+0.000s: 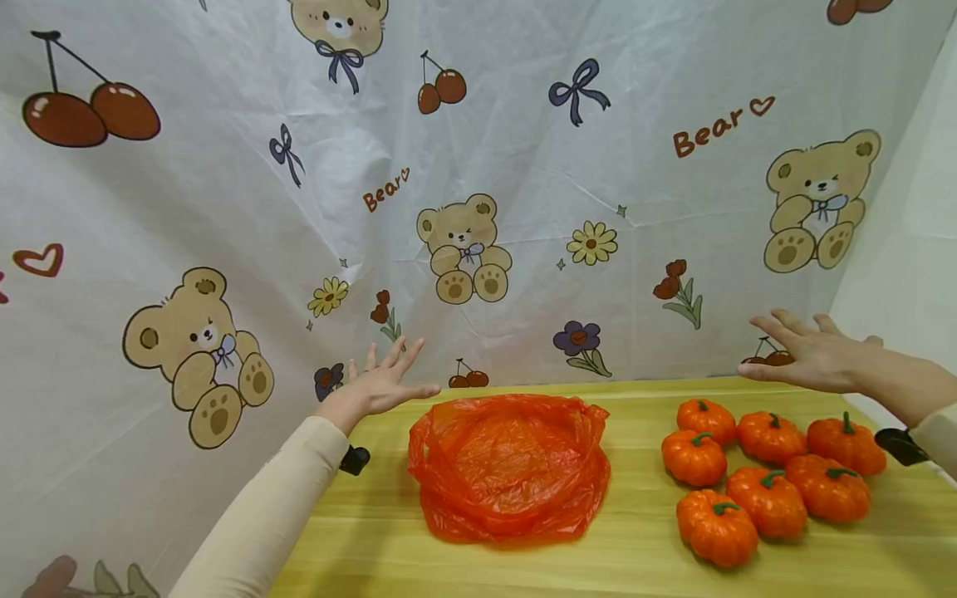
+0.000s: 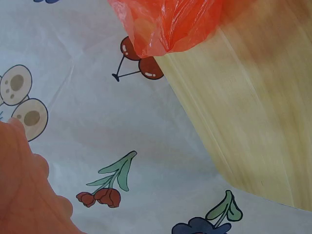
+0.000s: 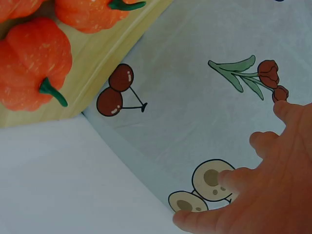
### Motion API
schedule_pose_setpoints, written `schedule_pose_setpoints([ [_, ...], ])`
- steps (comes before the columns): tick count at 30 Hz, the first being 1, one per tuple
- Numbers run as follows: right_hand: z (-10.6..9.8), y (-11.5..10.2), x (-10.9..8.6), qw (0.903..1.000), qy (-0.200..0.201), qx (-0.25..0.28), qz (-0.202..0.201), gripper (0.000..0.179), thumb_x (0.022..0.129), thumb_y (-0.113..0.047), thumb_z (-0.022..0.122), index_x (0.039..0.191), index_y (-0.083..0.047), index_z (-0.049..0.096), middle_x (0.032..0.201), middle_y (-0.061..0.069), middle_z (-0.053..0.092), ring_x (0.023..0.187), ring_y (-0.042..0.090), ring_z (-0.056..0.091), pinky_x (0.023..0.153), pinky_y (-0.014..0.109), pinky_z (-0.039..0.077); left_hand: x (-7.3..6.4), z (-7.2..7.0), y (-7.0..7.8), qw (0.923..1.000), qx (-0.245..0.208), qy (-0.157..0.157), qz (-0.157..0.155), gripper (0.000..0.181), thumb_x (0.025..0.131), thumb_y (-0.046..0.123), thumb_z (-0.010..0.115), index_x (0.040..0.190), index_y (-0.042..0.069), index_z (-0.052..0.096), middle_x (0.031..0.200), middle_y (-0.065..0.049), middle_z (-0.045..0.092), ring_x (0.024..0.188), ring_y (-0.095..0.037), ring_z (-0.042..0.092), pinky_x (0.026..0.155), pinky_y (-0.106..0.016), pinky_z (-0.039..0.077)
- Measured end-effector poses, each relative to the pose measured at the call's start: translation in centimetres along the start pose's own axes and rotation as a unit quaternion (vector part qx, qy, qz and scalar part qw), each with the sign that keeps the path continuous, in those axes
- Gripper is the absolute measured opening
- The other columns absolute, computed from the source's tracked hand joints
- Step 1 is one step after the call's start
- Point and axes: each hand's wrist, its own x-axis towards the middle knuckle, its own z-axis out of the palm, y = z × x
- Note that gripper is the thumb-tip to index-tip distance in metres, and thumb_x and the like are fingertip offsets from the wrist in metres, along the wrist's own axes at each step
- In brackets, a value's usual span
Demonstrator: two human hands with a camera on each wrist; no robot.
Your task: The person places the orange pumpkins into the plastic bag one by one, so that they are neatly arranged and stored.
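An orange-red plastic bag (image 1: 516, 473) lies on the wooden table with its mouth spread wide. My left hand (image 1: 377, 382) is raised behind its left edge, fingers spread, touching nothing. Part of the same bag (image 2: 170, 24) shows at the top of the left wrist view. Over at the right, several small orange pumpkins (image 1: 766, 502) with green stems sit grouped on the table. Above and behind them my right hand (image 1: 818, 357) hovers with its fingers apart, holding nothing. In the right wrist view a pumpkin (image 3: 34, 63) appears at the upper left, well away from the fingers.
The light wooden table (image 1: 635, 556) backs onto a hanging cloth (image 1: 523, 166) printed with bears, cherries and flowers. This cloth also runs along the left side. A plain white wall (image 1: 905, 274) stands at the right.
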Motion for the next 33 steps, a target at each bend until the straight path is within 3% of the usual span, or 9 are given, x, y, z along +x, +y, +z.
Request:
schedule_pose_setpoints([
  [6,0.0,0.3,0.1,0.9999,-0.002,0.014,0.001,0.101,0.094,-0.073,0.048,0.163,-0.007,0.013,0.163,0.039,0.005,0.131,0.082,0.009,0.079,0.100,0.011,0.0,0.0,-0.1,1.0000,-0.008,0.001,0.000,0.097,0.090,0.081,0.046,0.164,0.044,-0.003,0.175,0.001,-0.012,0.154,-0.052,-0.017,0.112,-0.080,-0.016],
  [13,-0.5,0.4,0.4,0.9999,0.005,0.010,-0.011,0.100,0.095,-0.072,0.047,0.163,-0.008,0.011,0.163,0.039,0.004,0.130,0.082,0.012,0.078,0.100,0.011,0.4,-0.1,-0.8,1.0000,0.004,0.006,-0.007,0.104,0.082,0.094,0.036,0.163,0.045,-0.006,0.175,-0.001,-0.011,0.154,-0.053,-0.016,0.112,-0.081,-0.014],
  [18,-0.9,0.0,0.2,0.9997,0.010,0.013,-0.015,0.099,0.096,-0.071,0.046,0.165,-0.011,0.007,0.165,0.036,0.000,0.132,0.079,0.012,0.080,0.100,0.011,-0.1,-0.4,-0.8,0.9999,-0.008,0.013,0.000,0.103,0.084,0.091,0.040,0.164,0.043,-0.004,0.175,-0.005,-0.006,0.153,-0.056,-0.014,0.111,-0.084,-0.011],
  [26,-1.1,-0.8,-0.4,0.9987,0.030,0.013,-0.039,0.095,0.099,-0.065,0.047,0.163,-0.006,0.011,0.164,0.039,0.005,0.130,0.078,0.019,0.080,0.096,0.025,-0.6,-0.3,-1.0,0.9949,-0.095,0.031,0.011,0.107,0.085,0.083,0.052,0.163,0.044,-0.009,0.175,-0.006,-0.009,0.152,-0.057,-0.017,0.110,-0.085,-0.008],
  [30,-0.9,-1.3,-0.7,0.9969,0.046,0.018,-0.062,0.091,0.100,-0.059,0.051,0.163,-0.004,0.015,0.163,0.040,0.011,0.130,0.074,0.025,0.081,0.092,0.033,-1.1,0.1,-0.7,0.9889,-0.140,0.039,0.030,0.106,0.087,0.079,0.057,0.163,0.045,-0.010,0.175,-0.004,-0.006,0.152,-0.057,-0.015,0.111,-0.085,0.000],
  [33,-0.8,-1.6,-1.1,0.9951,0.055,0.035,-0.074,0.090,0.100,-0.055,0.054,0.163,-0.004,0.015,0.162,0.041,0.013,0.130,0.071,0.026,0.084,0.091,0.033,-1.3,0.4,-0.5,0.9833,-0.174,0.040,0.034,0.104,0.087,0.077,0.058,0.161,0.050,-0.011,0.175,-0.002,0.000,0.154,-0.055,-0.011,0.112,-0.084,0.009],
])
